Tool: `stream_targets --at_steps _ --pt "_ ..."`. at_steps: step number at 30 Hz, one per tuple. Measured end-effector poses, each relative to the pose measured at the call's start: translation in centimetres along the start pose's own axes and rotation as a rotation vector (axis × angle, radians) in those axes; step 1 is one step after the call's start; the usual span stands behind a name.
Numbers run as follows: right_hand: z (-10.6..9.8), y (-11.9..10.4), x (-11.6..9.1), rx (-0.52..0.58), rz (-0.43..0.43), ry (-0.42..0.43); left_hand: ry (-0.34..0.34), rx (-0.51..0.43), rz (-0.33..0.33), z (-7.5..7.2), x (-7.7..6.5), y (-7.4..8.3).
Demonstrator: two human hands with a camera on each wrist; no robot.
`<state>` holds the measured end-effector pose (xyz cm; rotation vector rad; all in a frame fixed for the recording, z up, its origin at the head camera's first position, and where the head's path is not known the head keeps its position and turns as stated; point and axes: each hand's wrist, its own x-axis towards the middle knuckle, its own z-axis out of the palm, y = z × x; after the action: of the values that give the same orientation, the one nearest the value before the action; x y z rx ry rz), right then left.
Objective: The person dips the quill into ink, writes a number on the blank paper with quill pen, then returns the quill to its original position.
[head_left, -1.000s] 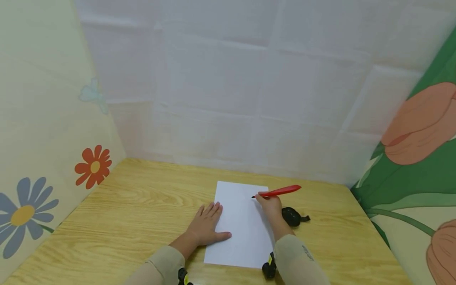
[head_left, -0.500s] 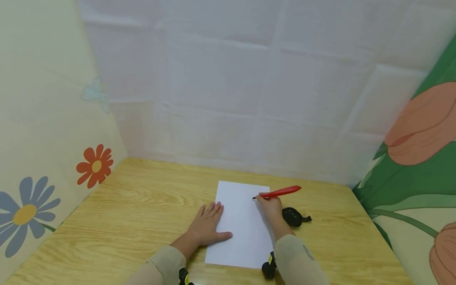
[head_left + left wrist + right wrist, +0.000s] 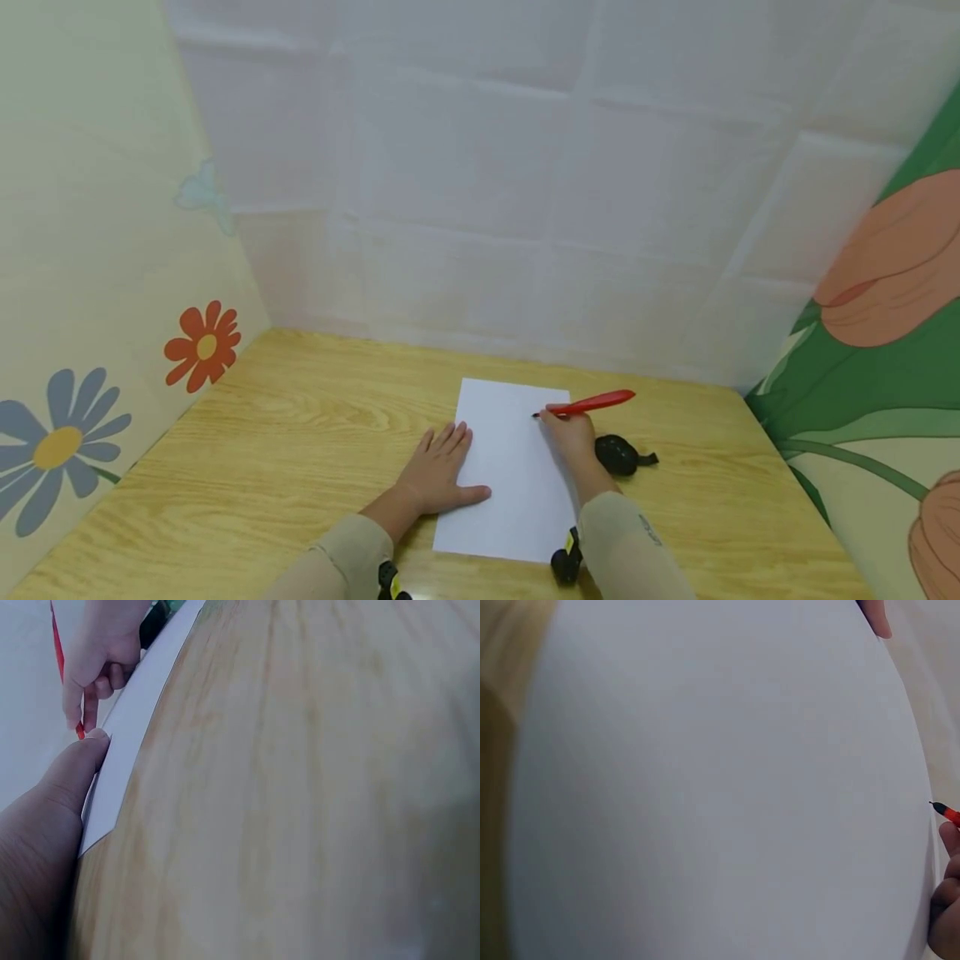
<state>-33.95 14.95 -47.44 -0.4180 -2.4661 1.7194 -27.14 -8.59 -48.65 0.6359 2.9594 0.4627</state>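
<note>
A sheet of white paper [image 3: 510, 475] lies on the wood-grain table, with no marks showing on it. My left hand [image 3: 438, 471] rests flat at its left edge, fingers spread and thumb over the sheet. My right hand [image 3: 572, 437] pinches a red pen [image 3: 596, 402] with a black tip over the upper right part of the paper. The pen slants, its tail pointing right. In the left wrist view the right hand [image 3: 101, 667] shows beyond my left thumb [image 3: 71, 776]. The right wrist view shows the black pen tip [image 3: 939, 808] right at the paper's edge.
A black rounded object with a short strap [image 3: 618, 455] lies on the table [image 3: 300, 433] just right of my right hand. Black wrist devices sit at both sleeves. A white cloth [image 3: 450, 208] hangs behind the table, with flower-printed panels at both sides.
The head view has shifted slightly. Both hands, the pen and the paper keep nearly the same places; the pen tip has barely moved.
</note>
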Motion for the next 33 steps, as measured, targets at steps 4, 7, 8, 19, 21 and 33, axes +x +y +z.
stream_targets --at_steps 4,7,8,19,21,33 --pt "-0.01 -0.18 0.03 -0.003 0.004 -0.001 0.003 -0.001 0.0 -0.11 0.07 0.06" --pt "0.02 -0.26 0.0 -0.006 0.009 -0.002 -0.008 0.013 -0.004 0.1 0.23 -0.07" --pt "0.04 -0.26 -0.01 -0.009 0.009 -0.003 -0.006 0.012 -0.005 0.2 0.28 -0.14" --pt "0.08 -0.13 -0.09 -0.046 -0.019 -0.009 0.016 0.007 0.002 0.51 0.31 -0.39" --pt "0.09 -0.15 -0.16 -0.049 -0.023 -0.013 0.01 0.01 -0.001 0.41 0.24 -0.29" --pt "0.19 -0.6 -0.84 -0.073 0.006 -0.025 -0.005 0.028 -0.012 -0.15 -0.08 0.1"
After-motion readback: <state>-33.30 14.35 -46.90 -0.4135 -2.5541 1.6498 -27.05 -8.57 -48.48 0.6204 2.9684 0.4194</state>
